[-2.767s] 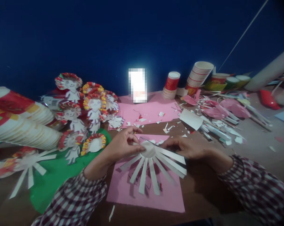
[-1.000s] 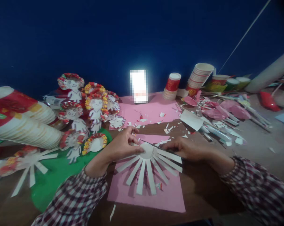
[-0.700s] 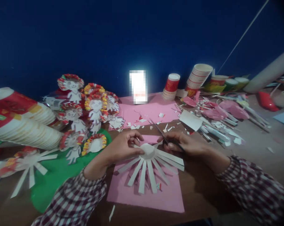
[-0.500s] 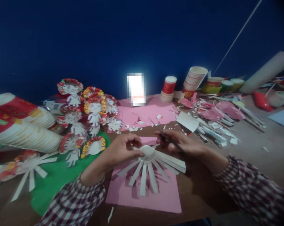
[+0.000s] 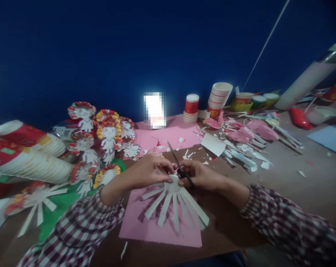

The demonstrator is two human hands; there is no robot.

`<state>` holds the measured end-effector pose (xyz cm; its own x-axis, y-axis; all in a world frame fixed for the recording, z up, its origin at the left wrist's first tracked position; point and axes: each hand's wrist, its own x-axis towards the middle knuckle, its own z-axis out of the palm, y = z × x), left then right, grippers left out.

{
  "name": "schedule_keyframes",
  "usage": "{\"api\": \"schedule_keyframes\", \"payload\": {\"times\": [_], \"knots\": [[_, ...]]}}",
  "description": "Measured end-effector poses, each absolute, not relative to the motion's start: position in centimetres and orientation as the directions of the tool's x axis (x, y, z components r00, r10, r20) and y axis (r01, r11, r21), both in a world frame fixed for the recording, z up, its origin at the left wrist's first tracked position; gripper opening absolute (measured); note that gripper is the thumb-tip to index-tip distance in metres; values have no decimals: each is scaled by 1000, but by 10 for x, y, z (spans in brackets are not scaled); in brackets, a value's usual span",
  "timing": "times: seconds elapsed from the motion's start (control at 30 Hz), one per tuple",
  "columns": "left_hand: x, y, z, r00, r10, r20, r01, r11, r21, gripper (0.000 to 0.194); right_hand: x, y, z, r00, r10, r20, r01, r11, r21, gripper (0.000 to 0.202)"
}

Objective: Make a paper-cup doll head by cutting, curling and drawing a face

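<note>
A white paper cup [image 5: 173, 187], cut into long strips that fan out from its base, is held above a pink sheet [image 5: 159, 237]. My left hand [image 5: 151, 168] pinches the left edge of its round base. My right hand [image 5: 198, 174] is closed around dark scissors [image 5: 181, 168], their blades pointing up and away, while its fingertips touch the cup's right side. Part of the cup's far side is hidden behind my fingers.
Paper figures with red and yellow curled rims [image 5: 109, 133] stand at left beside stacked paper cups [image 5: 31, 163] and a green mat [image 5: 52, 218]. Another stack of cups [image 5: 219, 96] stands at the back right. White scraps and pink cut-outs [image 5: 262, 129] lie at right.
My right hand has come in to the cup, and the scissors' blades now point up and away. The cup has turned a little in my hands. The view has shifted slightly.
</note>
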<state>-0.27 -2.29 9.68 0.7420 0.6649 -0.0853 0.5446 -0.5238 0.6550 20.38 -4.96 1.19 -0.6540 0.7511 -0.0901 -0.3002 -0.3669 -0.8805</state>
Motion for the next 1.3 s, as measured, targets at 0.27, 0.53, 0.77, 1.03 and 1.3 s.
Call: {"api": "schedule_keyframes", "payload": {"times": [0.27,0.53,0.77,1.03,1.3], "knots": [[-11,-25,73,133,835,534,613,-493,617,50,206,-43,16,-362,922,-140,-398,-288,-871,46],[-12,-69,26,-354,930,-98,-148,48,988,34,207,-37,16,-104,981,-166,-538,-195,-820,50],[-26,-59,42,355,844,-402,-288,508,812,30,207,-40,21,-187,971,-152,-508,-228,-831,50],[-9,-49,27,469,783,-409,-431,607,668,48,206,-39,18,-141,980,-140,-529,-194,-826,50],[0,-43,14,272,840,-469,-308,537,785,14,204,-41,14,-120,983,-137,-422,-176,-889,49]]}}
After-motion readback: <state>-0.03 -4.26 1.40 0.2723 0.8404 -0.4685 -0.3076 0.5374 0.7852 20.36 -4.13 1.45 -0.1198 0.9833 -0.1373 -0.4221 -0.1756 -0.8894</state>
